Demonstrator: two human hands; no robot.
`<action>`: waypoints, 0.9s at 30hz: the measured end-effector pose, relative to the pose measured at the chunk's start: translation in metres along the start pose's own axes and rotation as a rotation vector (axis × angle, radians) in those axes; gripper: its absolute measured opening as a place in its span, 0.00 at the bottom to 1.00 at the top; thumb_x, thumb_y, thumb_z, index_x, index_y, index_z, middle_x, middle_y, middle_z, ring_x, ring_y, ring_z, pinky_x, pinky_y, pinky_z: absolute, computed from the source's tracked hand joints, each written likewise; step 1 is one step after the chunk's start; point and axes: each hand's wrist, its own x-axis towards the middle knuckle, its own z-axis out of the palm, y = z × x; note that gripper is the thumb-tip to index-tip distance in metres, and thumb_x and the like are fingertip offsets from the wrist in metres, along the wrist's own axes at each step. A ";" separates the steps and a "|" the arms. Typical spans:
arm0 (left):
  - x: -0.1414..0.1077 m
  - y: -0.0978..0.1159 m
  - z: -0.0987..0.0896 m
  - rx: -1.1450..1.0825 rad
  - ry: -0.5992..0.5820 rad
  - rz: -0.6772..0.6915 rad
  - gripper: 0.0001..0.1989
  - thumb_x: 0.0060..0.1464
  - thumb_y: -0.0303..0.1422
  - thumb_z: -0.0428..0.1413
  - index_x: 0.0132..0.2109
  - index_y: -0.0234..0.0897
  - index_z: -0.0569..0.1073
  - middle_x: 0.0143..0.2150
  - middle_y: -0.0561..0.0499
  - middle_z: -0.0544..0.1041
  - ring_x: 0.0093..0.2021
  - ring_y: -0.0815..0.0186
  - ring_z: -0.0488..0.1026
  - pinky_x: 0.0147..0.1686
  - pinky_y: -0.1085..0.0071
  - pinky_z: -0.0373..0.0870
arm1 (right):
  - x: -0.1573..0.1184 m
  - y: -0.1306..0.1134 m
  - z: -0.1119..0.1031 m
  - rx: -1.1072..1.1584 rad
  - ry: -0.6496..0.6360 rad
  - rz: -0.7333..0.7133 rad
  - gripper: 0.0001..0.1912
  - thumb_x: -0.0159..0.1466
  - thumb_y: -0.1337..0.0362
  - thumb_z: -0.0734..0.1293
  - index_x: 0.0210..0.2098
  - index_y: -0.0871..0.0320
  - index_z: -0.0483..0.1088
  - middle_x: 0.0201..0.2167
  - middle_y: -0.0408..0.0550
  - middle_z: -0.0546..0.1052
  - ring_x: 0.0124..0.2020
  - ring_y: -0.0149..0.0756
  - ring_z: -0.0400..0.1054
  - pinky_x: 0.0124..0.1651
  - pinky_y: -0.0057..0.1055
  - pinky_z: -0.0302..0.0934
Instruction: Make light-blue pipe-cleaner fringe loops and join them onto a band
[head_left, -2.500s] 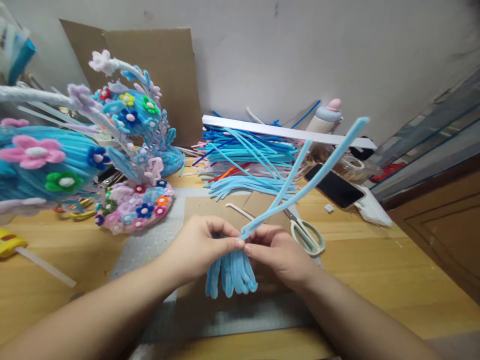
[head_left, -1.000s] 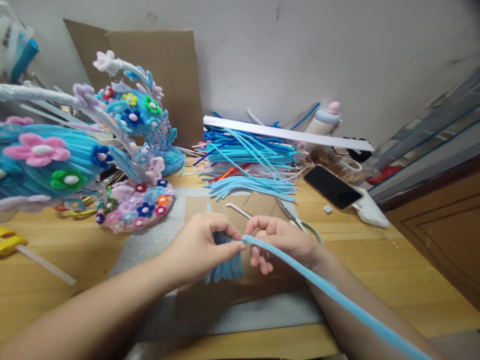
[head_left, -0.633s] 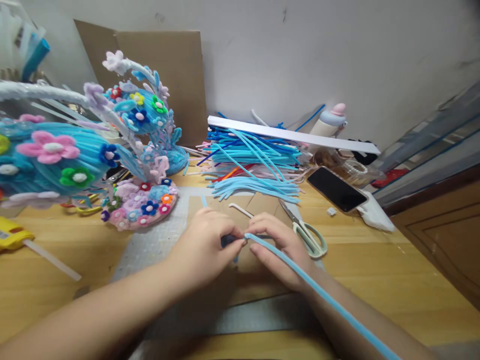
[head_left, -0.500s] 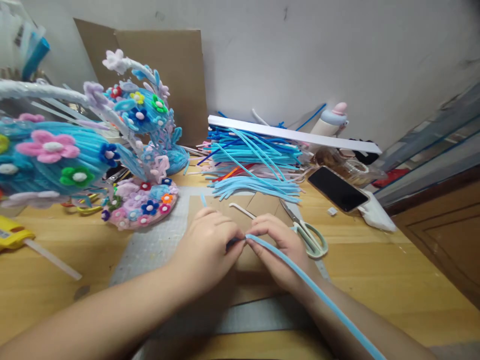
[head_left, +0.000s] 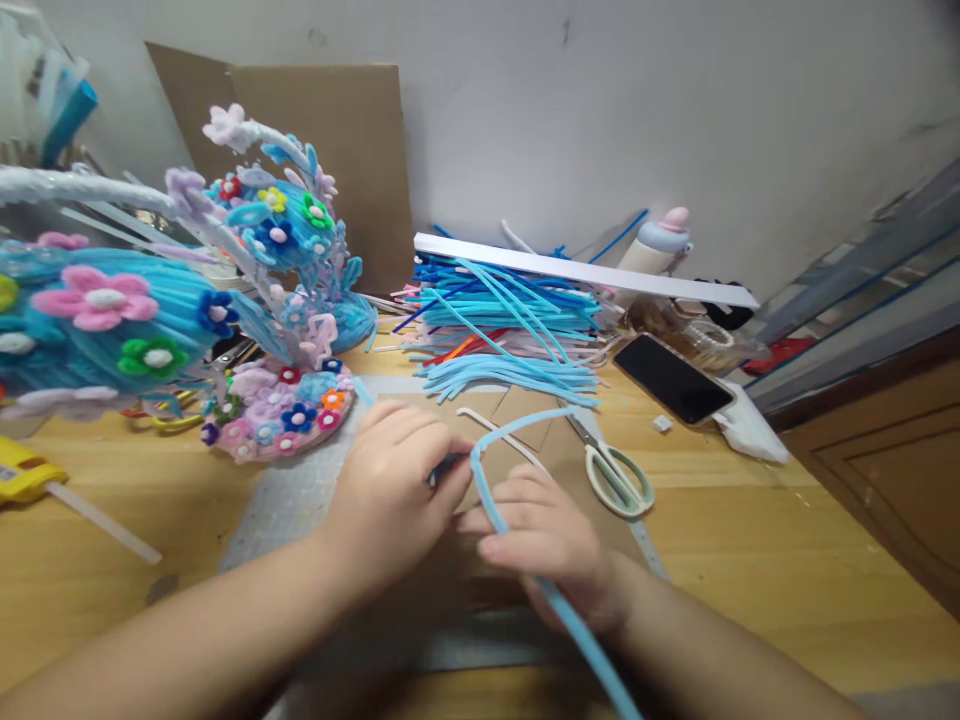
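My left hand (head_left: 405,475) is closed in a pinch on light blue pipe cleaners (head_left: 592,640) above the cardboard sheet (head_left: 622,510). One blue end sticks out behind its knuckles, and a bent stem with a short arm toward the scissors leaves its fingertips. That stem runs down past my right hand (head_left: 547,540), between its thumb and fingers, toward the bottom edge. My right hand's fingers are curled around the stem. A white pipe cleaner (head_left: 517,440) lies on the cardboard behind my hands.
Scissors (head_left: 619,480) lie right of the cardboard, a phone (head_left: 673,378) farther right. Piled pipe cleaners (head_left: 510,375) stand behind. Flower-covered blue baskets (head_left: 127,310) and a yellow glue gun (head_left: 26,470) are on the left. A grey mat (head_left: 285,490) lies underneath.
My right hand has moved down and away from my left fingertips. The blue stem now shows a bend with a short arm pointing right. My left hand has shifted slightly left.
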 end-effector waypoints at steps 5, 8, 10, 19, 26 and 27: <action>-0.004 -0.002 0.004 0.063 0.002 0.100 0.06 0.53 0.27 0.51 0.31 0.37 0.72 0.28 0.52 0.75 0.31 0.67 0.68 0.38 0.65 0.60 | 0.005 0.003 -0.006 0.616 0.416 0.657 0.05 0.61 0.60 0.59 0.34 0.54 0.63 0.29 0.47 0.74 0.20 0.31 0.66 0.20 0.27 0.56; -0.008 0.000 0.008 0.155 -0.015 0.203 0.07 0.54 0.27 0.51 0.30 0.37 0.73 0.26 0.52 0.74 0.29 0.67 0.67 0.38 0.65 0.60 | 0.014 0.004 -0.007 0.872 0.177 0.850 0.13 0.61 0.54 0.60 0.31 0.59 0.63 0.24 0.45 0.72 0.19 0.30 0.67 0.17 0.23 0.56; -0.010 0.001 0.011 0.201 -0.026 0.263 0.08 0.55 0.28 0.50 0.31 0.36 0.73 0.26 0.51 0.74 0.29 0.66 0.67 0.38 0.64 0.60 | 0.017 0.004 -0.004 0.926 0.146 0.887 0.13 0.59 0.55 0.63 0.30 0.59 0.62 0.23 0.43 0.71 0.19 0.28 0.67 0.18 0.22 0.58; -0.013 -0.002 0.019 0.290 -0.100 0.323 0.10 0.56 0.28 0.48 0.32 0.35 0.73 0.28 0.50 0.74 0.32 0.65 0.67 0.39 0.64 0.61 | 0.017 0.006 0.000 0.986 0.244 1.006 0.13 0.55 0.59 0.68 0.32 0.58 0.60 0.16 0.31 0.61 0.09 0.16 0.47 0.11 0.15 0.40; -0.012 -0.003 0.023 0.206 -0.122 0.249 0.10 0.56 0.26 0.49 0.30 0.35 0.72 0.27 0.50 0.74 0.30 0.66 0.67 0.39 0.64 0.61 | 0.016 0.012 -0.004 0.743 0.231 0.991 0.13 0.52 0.60 0.70 0.29 0.60 0.63 0.15 0.33 0.61 0.11 0.19 0.50 0.12 0.18 0.44; -0.011 -0.004 0.023 0.188 -0.120 0.232 0.09 0.55 0.27 0.49 0.29 0.35 0.72 0.27 0.51 0.74 0.30 0.66 0.67 0.39 0.64 0.61 | 0.016 0.012 -0.006 0.723 0.224 0.987 0.13 0.52 0.60 0.70 0.29 0.61 0.63 0.15 0.34 0.62 0.12 0.18 0.50 0.13 0.18 0.44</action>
